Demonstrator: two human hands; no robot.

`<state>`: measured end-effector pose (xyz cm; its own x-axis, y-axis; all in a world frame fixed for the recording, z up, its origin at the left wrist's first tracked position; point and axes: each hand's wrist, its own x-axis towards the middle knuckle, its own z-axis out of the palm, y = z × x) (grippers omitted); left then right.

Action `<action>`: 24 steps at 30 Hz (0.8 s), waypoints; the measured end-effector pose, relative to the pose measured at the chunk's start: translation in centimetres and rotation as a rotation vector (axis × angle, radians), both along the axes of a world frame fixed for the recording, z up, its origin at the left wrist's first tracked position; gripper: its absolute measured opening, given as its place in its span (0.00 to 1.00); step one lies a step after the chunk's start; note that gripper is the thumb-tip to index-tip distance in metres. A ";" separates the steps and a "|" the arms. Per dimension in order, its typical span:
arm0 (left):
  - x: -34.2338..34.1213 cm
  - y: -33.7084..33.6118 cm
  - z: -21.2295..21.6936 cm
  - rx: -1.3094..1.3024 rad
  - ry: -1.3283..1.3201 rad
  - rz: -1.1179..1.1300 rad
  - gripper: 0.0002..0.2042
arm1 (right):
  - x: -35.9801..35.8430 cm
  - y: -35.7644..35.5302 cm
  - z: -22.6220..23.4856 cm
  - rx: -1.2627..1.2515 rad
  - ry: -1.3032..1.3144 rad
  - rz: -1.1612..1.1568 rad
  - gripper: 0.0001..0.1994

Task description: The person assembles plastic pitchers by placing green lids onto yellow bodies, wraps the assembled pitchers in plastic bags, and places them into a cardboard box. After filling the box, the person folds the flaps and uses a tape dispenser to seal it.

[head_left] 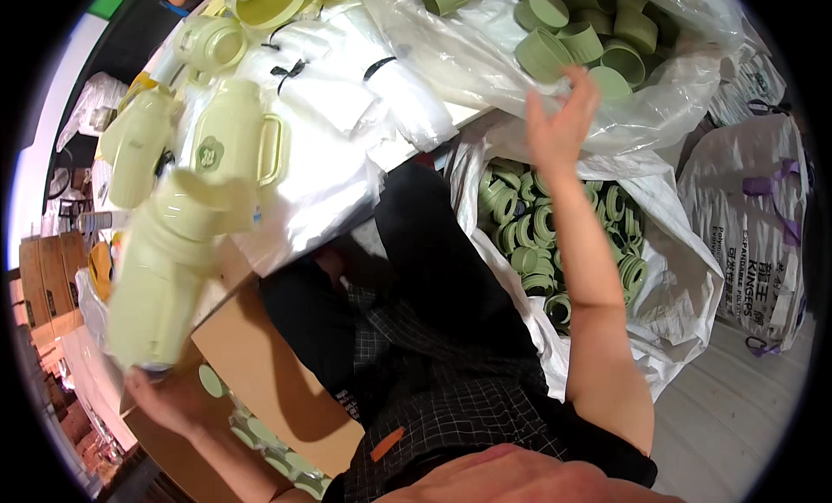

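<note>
Head view shows the left hand (165,405) at eight o'clock, with its fingertips at the bottom end of a pale green jug (160,282). The jug is near nine o'clock, tilted, its neck pointing between twelve and one. Probably the hand is at the base because the weight needs support from below; how firmly the fingers close, I cannot tell, since they are partly hidden.

Near two o'clock, the right hand (562,126) has its fingers spread and nothing visible in them. Its fingertips are over green cups (542,54) in a clear bag (676,113); touching or not, I cannot tell. The bag's mouth is wide, perhaps so that the cups are easy to reach.

Below that forearm, at three o'clock, green rings (533,230) fill a white sack (680,273), which likely keeps them together.

Further out, another jug (221,143) stands at ten o'clock. Plastic sleeves (334,104) lie at eleven, gathered by black ties (380,67), maybe to prevent slipping apart.
</note>
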<state>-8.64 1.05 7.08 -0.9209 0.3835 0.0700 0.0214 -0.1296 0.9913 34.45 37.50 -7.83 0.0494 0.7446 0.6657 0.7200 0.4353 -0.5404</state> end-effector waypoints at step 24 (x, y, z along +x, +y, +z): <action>16.1 1.5 -6.7 -0.155 0.123 -0.167 0.17 | -3.6 -18.8 2.2 -0.487 0.606 0.743 0.24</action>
<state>7.41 2.54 0.43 -0.8317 0.5448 0.1065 0.1345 0.0117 0.9908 30.84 18.74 -5.63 -0.3033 0.9025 0.3057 -0.0820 0.2949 -0.9520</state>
